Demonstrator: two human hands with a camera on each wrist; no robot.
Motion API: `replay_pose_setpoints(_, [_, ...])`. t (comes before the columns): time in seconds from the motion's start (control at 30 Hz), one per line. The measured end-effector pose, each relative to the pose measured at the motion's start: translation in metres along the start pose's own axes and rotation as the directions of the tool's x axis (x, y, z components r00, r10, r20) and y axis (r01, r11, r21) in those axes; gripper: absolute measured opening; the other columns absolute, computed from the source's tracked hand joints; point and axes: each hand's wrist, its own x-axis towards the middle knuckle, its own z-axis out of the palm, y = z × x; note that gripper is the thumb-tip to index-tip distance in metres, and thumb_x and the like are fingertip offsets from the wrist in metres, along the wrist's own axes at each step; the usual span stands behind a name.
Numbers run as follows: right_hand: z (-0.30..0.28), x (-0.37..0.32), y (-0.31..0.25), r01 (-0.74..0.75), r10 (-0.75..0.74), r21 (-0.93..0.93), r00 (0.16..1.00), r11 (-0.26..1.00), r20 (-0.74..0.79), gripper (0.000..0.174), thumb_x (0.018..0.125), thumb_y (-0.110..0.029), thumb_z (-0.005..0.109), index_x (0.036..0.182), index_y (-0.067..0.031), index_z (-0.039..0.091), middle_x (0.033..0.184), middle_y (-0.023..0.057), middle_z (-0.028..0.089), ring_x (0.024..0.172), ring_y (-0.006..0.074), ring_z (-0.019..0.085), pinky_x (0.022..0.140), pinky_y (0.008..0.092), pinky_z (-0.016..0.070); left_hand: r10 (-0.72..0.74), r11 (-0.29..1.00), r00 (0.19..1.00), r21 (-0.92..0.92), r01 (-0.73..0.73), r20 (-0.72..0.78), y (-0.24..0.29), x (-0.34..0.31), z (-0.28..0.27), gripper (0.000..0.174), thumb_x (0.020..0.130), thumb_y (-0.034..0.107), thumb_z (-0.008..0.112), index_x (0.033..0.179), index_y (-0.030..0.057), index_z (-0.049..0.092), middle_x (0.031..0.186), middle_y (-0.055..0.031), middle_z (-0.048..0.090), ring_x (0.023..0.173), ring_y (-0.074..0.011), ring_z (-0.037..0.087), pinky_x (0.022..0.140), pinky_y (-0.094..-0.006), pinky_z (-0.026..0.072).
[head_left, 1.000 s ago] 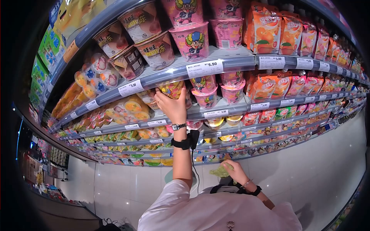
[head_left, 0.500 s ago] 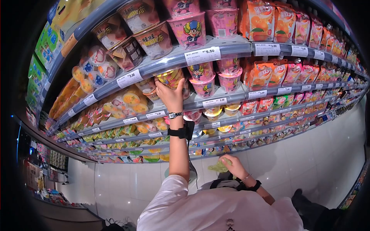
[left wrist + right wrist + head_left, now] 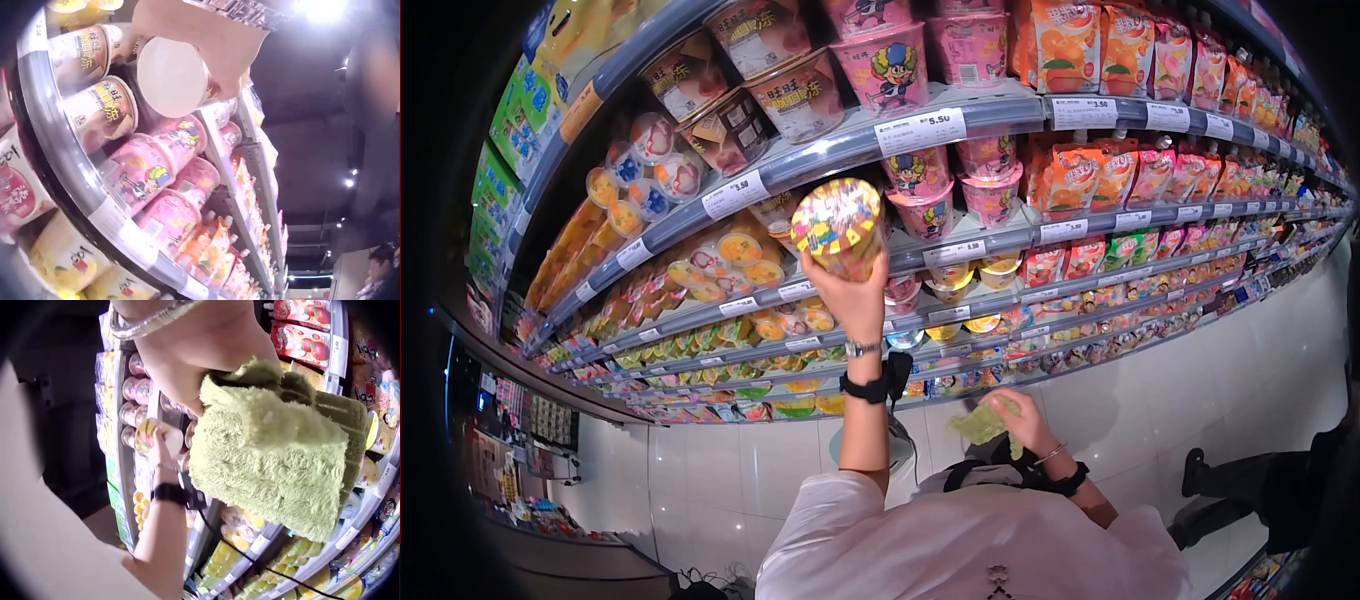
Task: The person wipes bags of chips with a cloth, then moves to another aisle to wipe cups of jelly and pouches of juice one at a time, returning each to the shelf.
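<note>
My left hand (image 3: 852, 300) grips a jelly tub (image 3: 836, 222) with a bright yellow patterned lid. The tub is tilted so its lid faces the head camera, in front of the shelf. From the left wrist view its round pale base (image 3: 172, 76) shows beneath the fingers. Pink tubs (image 3: 923, 208) with a cartoon figure stand just right of it, and brown tubs are partly hidden behind it. Low by the body, my right hand (image 3: 1025, 422) holds a fluffy green cloth (image 3: 269, 462), which hangs folded from the fingers.
Price-tagged shelf edges (image 3: 810, 170) curve above and below the left hand. Orange pouches (image 3: 1068, 180) fill the shelves to the right, and bagged jelly cups (image 3: 735, 255) lie to the left. A cable (image 3: 237, 550) trails from the left wrist. Another person's legs (image 3: 1230, 490) are at lower right.
My left hand has drawn the tub outward from under the upper shelf edge and tipped its lid into view. The right hand still holds the cloth. Another person's legs have come into view at right.
</note>
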Motion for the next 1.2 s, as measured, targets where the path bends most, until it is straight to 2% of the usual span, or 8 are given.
replay_pose_setpoints(0.23, [-0.057, 0.007, -0.114, 0.532, -0.243, 0.328, 0.742, 0.78, -0.625, 0.045, 0.096, -0.036, 0.041, 0.117, 0.0025, 0.049, 0.115, 0.0122, 0.054, 0.104, 0.0212, 0.055, 0.091, 0.0354, 0.0435, -0.235, 0.755, 0.693, -0.321, 0.572, 0.682, 0.022, -0.106, -0.068, 0.096, 0.063, 0.013, 0.081, 0.136, 0.0001, 0.019, 0.122, -0.0116, 0.044, 0.113, -0.0205, 0.046, 0.095, -0.0337, 0.0407])
replay_pose_setpoints(0.47, [-0.036, 0.027, -0.189, 0.81, -0.513, -0.317, 0.565, 0.493, 0.646, 0.069, 0.083, -0.069, 0.036, 0.127, -0.0184, 0.051, 0.141, 0.0057, 0.039, 0.133, 0.0337, 0.028, 0.104, 0.0544, 0.024, 0.261, 0.964, 0.334, -0.223, -0.147, 0.906, 0.015, -0.138, -0.076, 0.067, 0.087, 0.044, 0.052, 0.143, 0.0186, 0.024, 0.15, -0.0096, 0.018, 0.137, -0.0329, 0.018, 0.111, -0.0467, 0.0156])
replay_pose_setpoints(0.57, [-0.025, 0.026, -0.195, 0.845, -0.407, -0.439, 0.532, 0.305, 0.742, 0.07, 0.08, -0.068, 0.043, 0.128, -0.0188, 0.05, 0.141, 0.0078, 0.039, 0.132, 0.0324, 0.031, 0.103, 0.0547, 0.0261, 0.252, 0.928, 0.297, -0.317, 0.195, 0.921, 0.022, -0.147, -0.081, 0.058, 0.094, 0.044, 0.038, 0.143, 0.0176, 0.024, 0.151, -0.0086, 0.013, 0.139, -0.031, 0.011, 0.112, -0.0473, 0.0107])
replay_pose_setpoints(0.63, [-0.024, 0.025, -0.193, 0.831, -0.405, -0.444, 0.552, 0.336, 0.729, 0.07, 0.078, -0.066, 0.048, 0.13, -0.0194, 0.048, 0.141, 0.0085, 0.038, 0.131, 0.0307, 0.033, 0.103, 0.0544, 0.0271, 0.378, 0.922, 0.319, -0.319, -0.222, 0.869, 0.023, -0.156, -0.081, 0.074, 0.085, 0.043, 0.058, 0.142, 0.0139, 0.021, 0.147, -0.0119, 0.021, 0.135, -0.03, 0.022, 0.11, -0.0466, 0.019])
replay_pose_setpoints(0.7, [-0.025, 0.028, -0.19, 0.669, -0.397, -0.645, 0.741, 0.37, 0.541, 0.07, 0.074, -0.057, 0.06, 0.13, -0.0161, 0.048, 0.142, 0.0111, 0.036, 0.13, 0.0312, 0.034, 0.101, 0.0513, 0.0315, -0.046, 0.761, 0.706, -0.433, 0.483, 0.706, 0.05, -0.148, -0.08, 0.104, 0.055, 0.037, 0.086, 0.135, 0.0043, 0.029, 0.129, -0.0153, 0.042, 0.122, -0.0268, 0.042, 0.1, -0.0418, 0.0364])
replay_pose_setpoints(0.87, [-0.008, -0.006, -0.158, 0.516, -0.586, -0.84, 0.738, 0.169, 0.336, 0.032, 0.078, -0.021, 0.057, 0.111, -0.017, 0.06, 0.13, 0.0069, 0.05, 0.121, 0.0236, 0.045, 0.097, 0.04, 0.0379, -0.046, 0.913, 0.757, -0.28, 0.297, 0.652, 0.026, -0.156, -0.078, 0.098, 0.06, 0.03, 0.084, 0.134, 0.0024, 0.026, 0.125, -0.0162, 0.047, 0.115, -0.026, 0.048, 0.096, -0.0384, 0.0402])
replay_pose_setpoints(1.0, [-0.005, -0.007, -0.166, 0.717, -0.582, -0.66, 0.642, 0.224, 0.5, 0.032, 0.078, -0.025, 0.058, 0.109, -0.0181, 0.06, 0.132, 0.0043, 0.049, 0.121, 0.0234, 0.046, 0.099, 0.0423, 0.0371, -0.244, 0.211, 0.328, -0.28, 0.937, 0.913, 0.051, -0.142, -0.068, 0.075, 0.076, 0.03, 0.071, 0.132, 0.0029, 0.03, 0.129, -0.0185, 0.046, 0.119, -0.0289, 0.046, 0.1, -0.0406, 0.0378])
replay_pose_setpoints(1.2, [-0.012, 0.013, -0.197, 0.558, -0.379, -0.736, 0.822, 0.383, 0.426, 0.045, 0.075, -0.029, 0.062, 0.116, -0.0139, 0.056, 0.137, 0.0089, 0.043, 0.125, 0.0254, 0.042, 0.099, 0.0444, 0.0364, 0.173, 0.91, 0.595, -0.359, 0.209, 0.785, 0.053, -0.137, -0.074, 0.079, 0.072, 0.039, 0.072, 0.131, 0.0018, 0.036, 0.131, -0.0198, 0.043, 0.122, -0.0346, 0.042, 0.102, -0.0436, 0.0329])
